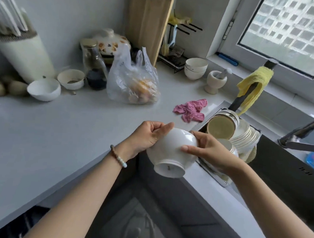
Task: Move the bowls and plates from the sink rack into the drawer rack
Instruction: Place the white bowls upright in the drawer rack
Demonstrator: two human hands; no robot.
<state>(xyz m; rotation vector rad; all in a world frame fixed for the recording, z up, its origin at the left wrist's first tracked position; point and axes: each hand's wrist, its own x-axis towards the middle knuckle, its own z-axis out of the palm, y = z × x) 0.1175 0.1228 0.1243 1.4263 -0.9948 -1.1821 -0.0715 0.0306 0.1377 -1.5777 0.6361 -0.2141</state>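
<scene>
Fingers [153,126] of the left hand [146,138] are curled against the white bowl [171,152], thumb pressed near its rim; the right hand [209,150] is wrapped round the other side, thumb laid flat on the wall; the bowl is held tilted, foot toward the camera, over the counter [80,133] edge beside the sink rack [221,182]; that rack is largely hidden by stacked plates [245,137] and the right hand.

Soft daylight from the window [289,33]; wide-angle edges bend, slightly blurred.
</scene>
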